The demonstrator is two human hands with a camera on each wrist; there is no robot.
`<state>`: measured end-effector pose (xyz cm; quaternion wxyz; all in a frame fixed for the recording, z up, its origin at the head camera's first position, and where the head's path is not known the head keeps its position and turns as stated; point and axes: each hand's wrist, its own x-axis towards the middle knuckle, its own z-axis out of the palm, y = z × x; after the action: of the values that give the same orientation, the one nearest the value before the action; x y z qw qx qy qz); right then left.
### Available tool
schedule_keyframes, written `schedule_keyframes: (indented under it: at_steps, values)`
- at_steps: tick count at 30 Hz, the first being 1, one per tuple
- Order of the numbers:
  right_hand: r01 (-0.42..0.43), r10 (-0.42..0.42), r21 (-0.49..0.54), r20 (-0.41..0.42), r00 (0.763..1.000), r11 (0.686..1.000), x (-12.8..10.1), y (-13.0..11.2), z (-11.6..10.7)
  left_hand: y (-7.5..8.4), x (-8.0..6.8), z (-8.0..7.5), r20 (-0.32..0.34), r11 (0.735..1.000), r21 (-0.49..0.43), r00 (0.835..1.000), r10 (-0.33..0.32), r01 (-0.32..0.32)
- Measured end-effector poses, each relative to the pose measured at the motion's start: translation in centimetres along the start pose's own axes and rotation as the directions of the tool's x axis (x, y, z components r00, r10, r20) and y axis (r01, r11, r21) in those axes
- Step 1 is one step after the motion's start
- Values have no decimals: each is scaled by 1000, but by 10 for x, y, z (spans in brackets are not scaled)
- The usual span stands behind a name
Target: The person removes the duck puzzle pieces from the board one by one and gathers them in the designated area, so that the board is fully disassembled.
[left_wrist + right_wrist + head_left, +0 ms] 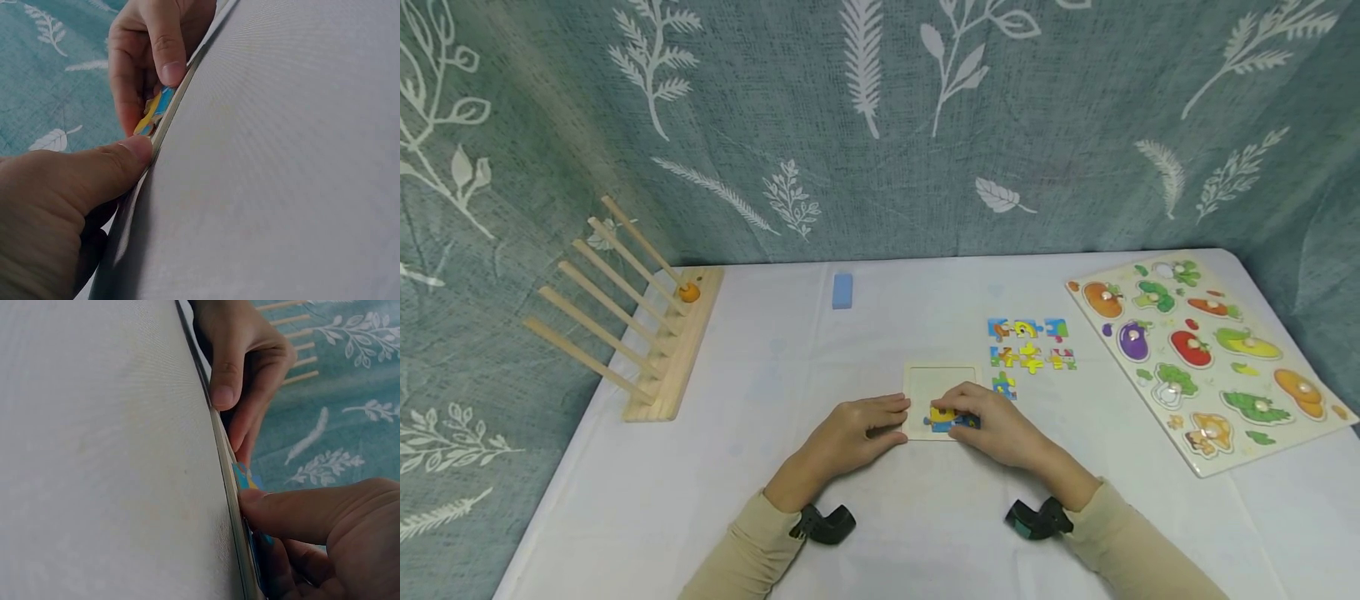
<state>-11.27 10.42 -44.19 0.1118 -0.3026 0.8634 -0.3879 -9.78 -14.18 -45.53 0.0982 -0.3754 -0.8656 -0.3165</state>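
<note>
A pale square puzzle tray lies on the table between the two hands. Its lower part carries joined jigsaw pieces in yellow and blue. My left hand touches the tray's left edge with thumb and fingertips, steadying it from the side. Over the tray's right half, my right hand pinches a blue puzzle piece between thumb and fingers, mostly hidden under the hand. In the right wrist view, the right thumb presses at the colourful pieces along the tray's rim.
Several loose jigsaw pieces lie in rows right of the tray. A vegetable peg board fills the right side. At left stands a wooden base with slanted pegs and an orange bead. A blue block lies near the back.
</note>
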Motion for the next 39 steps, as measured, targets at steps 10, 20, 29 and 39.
schedule_keyframes:
  at_steps: [10,20,29,39]
  values:
    - [6,-5,16,-55,998,1000,0,3,2,0,0,1,-8,1000,3,1000,5,-5]
    - [7,-5,33,-69,998,999,0,0,0,1,0,0,-11,1000,11,1000,9,-9]
    - [13,-14,-7,-131,991,1000,-8,4,-21,1,0,0,-12,1000,7,1000,8,-8]
    - [-109,84,-105,-215,973,989,-42,34,-54,0,0,0,-13,1000,2,1000,4,-4]
